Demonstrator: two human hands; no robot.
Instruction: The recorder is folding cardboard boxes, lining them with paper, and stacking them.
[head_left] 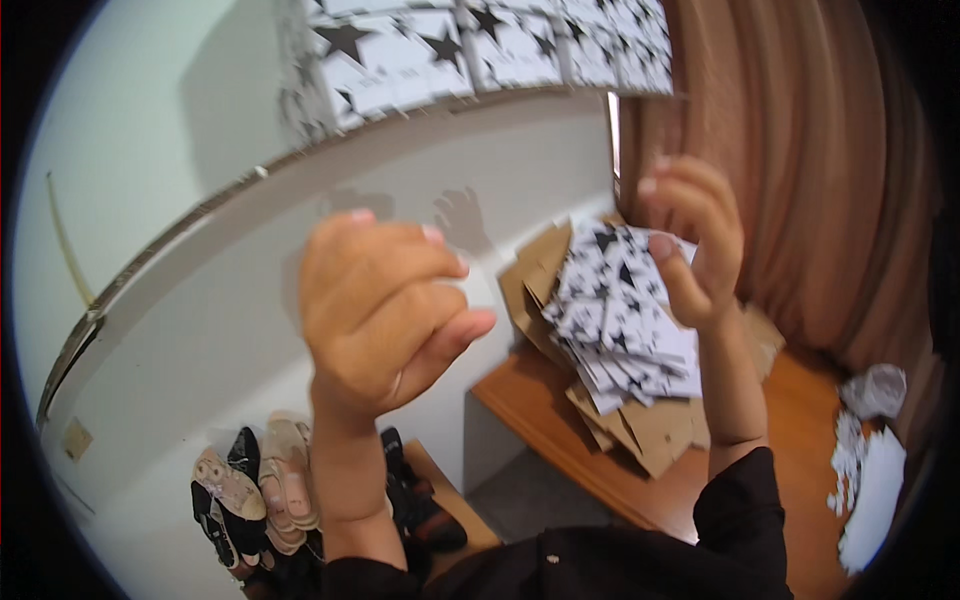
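My left hand is raised in front of the white wall, back toward me. Its fingers are loosely bent and a little apart, and no object shows in it, though its palm is hidden. To the right, my right hand is also lifted, thumb apart from its half-curled fingers, holding nothing. Below and behind it lies a pile of flat white card pieces with black stars, mixed with brown cardboard. Above both hands, white boxes with black stars stand in a row on a shelf.
The shelf's edge runs along the wall overhead. A wooden table bears the pile, white paper scraps and a crumpled clear plastic bag. Shoes are gathered at lower left. A brown curtain hangs at right.
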